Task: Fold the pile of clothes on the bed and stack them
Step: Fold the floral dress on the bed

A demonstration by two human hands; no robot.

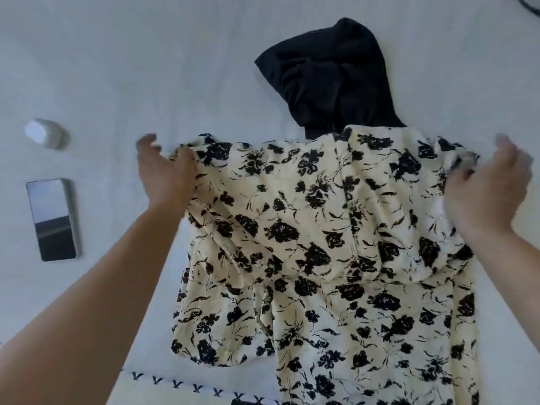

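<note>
Left hand (166, 171), right hand (488, 185) each pinching top corner of floral dress (336, 229); thin, floppy, probably slippery, so best gripped at seams; black garment (330, 77) waiting behind

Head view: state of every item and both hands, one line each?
floral garment: partly folded, its top edge lifted off the bed
left hand: grips the garment's top left corner
right hand: grips the garment's top right corner
black garment: crumpled, unfolded, lying beyond the floral one
phone: flat on the bed, screen up
small white jar: lying on its side
bed: covered with a white sheet
</note>
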